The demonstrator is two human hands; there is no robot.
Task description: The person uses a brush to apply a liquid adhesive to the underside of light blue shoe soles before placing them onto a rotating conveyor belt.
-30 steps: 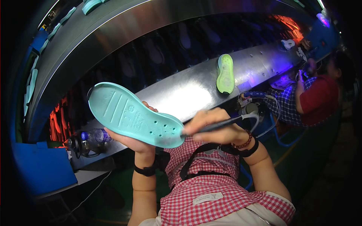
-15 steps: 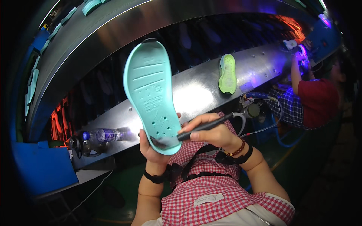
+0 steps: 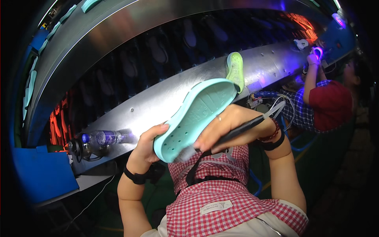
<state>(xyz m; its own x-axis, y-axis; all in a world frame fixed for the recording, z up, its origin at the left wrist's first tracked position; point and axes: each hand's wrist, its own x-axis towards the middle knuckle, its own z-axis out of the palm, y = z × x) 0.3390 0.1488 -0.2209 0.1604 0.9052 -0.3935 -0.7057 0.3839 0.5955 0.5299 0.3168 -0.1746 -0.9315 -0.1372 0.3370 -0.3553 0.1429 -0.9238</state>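
A mint-green shoe sole (image 3: 193, 108) is tilted in front of me, its hollow inner side with raised rim turned toward my right hand. My left hand (image 3: 146, 143) grips its near left end, thumb on the rim. In my right hand (image 3: 235, 122) is a brush (image 3: 241, 129) with a black handle and a pale tube at its back end. Its whitish bristles, blurred, lie at the near end of the sole, by several small holes. A lime-green sole (image 3: 236, 68) lies on the metal bench beyond, partly behind the mint one.
The metal bench (image 3: 114, 118) curves across, with bottles (image 3: 104, 137) at its left end. Behind it, dark slots hold several soles; mint pieces (image 3: 29, 93) sit on the upper belt. A co-worker in red (image 3: 331, 104) works at right under purple light. A blue box (image 3: 47, 173) stands lower left.
My left hand has moved left and turned the mint sole, its far end swinging right and down. The brush stays at the near end, and my right hand has rolled over.
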